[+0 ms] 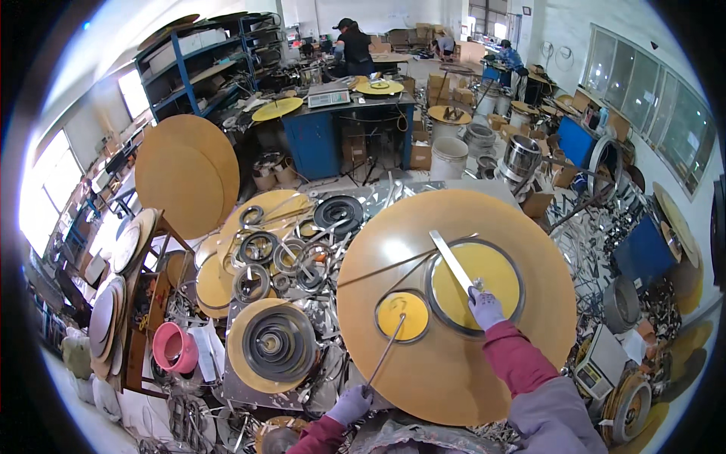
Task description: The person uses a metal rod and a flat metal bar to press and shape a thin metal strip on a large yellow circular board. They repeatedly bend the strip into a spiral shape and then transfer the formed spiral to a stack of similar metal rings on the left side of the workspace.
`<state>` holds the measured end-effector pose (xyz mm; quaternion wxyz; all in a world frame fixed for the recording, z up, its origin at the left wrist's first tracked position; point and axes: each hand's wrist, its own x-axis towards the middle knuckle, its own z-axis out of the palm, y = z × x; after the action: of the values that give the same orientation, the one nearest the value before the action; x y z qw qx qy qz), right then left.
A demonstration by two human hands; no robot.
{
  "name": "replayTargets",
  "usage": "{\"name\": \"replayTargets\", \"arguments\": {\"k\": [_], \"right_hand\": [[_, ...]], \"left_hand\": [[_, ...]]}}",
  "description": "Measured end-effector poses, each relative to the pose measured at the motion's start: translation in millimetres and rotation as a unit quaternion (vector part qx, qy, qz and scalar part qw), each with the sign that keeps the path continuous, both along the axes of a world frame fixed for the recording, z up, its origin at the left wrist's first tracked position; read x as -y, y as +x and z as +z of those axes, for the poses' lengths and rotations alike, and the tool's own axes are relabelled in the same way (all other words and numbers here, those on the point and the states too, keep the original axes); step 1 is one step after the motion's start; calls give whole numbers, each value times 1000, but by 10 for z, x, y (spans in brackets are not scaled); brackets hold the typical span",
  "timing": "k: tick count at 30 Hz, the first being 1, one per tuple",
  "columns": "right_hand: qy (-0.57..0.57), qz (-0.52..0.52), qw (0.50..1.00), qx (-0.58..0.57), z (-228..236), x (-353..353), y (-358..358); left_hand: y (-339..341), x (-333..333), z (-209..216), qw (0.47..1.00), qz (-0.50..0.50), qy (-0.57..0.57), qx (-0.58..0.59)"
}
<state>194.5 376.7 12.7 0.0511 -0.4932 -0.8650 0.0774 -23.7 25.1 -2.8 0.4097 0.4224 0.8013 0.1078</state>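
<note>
Before me a large round tan board point(454, 386) lies on the table. On it are a larger dark ring point(522, 291) around a yellow disc point(495, 265) and a smaller dark ring point(426, 324) around a small yellow disc point(389, 309). My right hand point(485, 309), in a pale purple glove, is closed on the lower end of a flat silver metal strip point(450, 257) lying across the larger disc. At the board's near edge my gloved left hand point(350, 405) closes around a thin metal rod point(384, 357), whose far end meets the small disc's middle. A long dark strip point(386, 271) runs left from the rings.
Left of the board, a yellow disc point(246, 376) carries nested dark rings point(278, 327), with several loose rings point(259, 247) beyond. A pink bucket point(175, 348) stands at lower left. Metal scrap strips point(582, 261) cover the right side. A blue workbench point(311, 147) and people stand farther back.
</note>
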Motion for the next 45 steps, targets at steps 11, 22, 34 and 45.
{"name": "replayTargets", "arguments": {"k": [11, 22, 34, 45], "right_hand": [[37, -87, 995, -23, -173, -221, 449], [94, 29, 992, -82, -389, -330, 231], [0, 23, 998, -63, -242, -194, 48], [-11, 58, 997, -44, -29, 23, 165]], "left_hand": [[37, 13, 1, 998, 24, 62, 11], [81, 34, -59, 994, 39, 102, 10], [93, 104, 8, 994, 12, 103, -21], [116, 163, -74, 997, -10, 81, 2]]}}
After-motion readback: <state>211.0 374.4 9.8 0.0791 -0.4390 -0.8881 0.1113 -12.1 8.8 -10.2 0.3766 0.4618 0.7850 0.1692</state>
